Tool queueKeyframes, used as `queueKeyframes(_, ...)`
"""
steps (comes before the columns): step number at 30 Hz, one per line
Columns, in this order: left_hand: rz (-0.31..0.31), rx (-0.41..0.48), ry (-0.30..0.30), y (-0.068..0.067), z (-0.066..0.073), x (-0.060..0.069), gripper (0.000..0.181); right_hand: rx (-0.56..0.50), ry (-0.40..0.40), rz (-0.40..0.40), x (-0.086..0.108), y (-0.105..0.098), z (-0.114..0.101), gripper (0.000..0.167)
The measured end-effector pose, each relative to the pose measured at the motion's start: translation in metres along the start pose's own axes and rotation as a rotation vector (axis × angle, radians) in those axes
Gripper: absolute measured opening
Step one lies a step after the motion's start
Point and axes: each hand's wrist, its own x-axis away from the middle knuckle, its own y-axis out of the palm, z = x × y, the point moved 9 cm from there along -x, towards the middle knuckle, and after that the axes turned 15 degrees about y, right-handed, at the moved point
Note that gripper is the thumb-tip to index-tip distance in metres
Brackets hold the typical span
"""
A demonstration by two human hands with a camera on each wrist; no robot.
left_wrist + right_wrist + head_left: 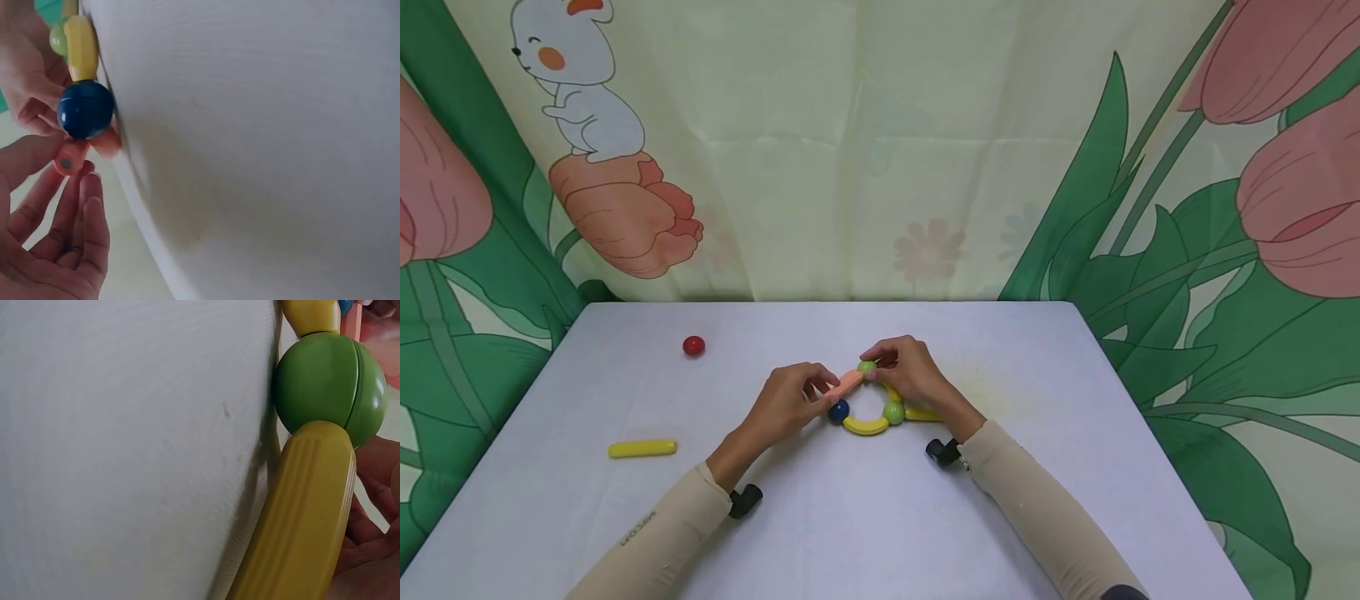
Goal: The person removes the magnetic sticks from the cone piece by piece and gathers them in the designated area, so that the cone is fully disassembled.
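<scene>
With the left hand [790,398] pinching the orange bar [846,384] on the ring's [866,427] far-left side and the right hand [913,368] pinching the far green ball [866,367], I'd align both squarely before pressing, though I can't clearly see how they meet.

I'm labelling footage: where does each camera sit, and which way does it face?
Head: on the head, facing forward and down at the table; left hand, right hand and sleeves show.
Left wrist: on that wrist, facing an orange bar; both hands show partly.
Right wrist: on that wrist, facing a yellow bar and green ball; part of the right hand shows.
Head and left wrist views share the blue ball.
</scene>
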Motion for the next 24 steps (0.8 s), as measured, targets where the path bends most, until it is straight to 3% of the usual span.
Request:
queueKeyframes(6,0.007,-0.038,-0.06,-0.002,-0.007,0.001,0.02,0.002,0.003,0.01,0.0,0.0,-0.001,0.019)
queueKeyframes(12,0.014,0.023,-0.115,-0.004,-0.017,0.008,0.021,-0.004,0.021,0.002,0.001,0.001,0.0,0.02)
queueKeyframes(18,0.045,0.019,-0.118,-0.024,-0.02,0.022,0.025,-0.003,0.018,0.002,0.001,0.002,0.001,0.021)
queueKeyframes(24,0.067,-0.018,-0.078,-0.054,-0.024,0.039,0.024,-0.002,0.012,0.011,0.0,0.001,0.001,0.022)
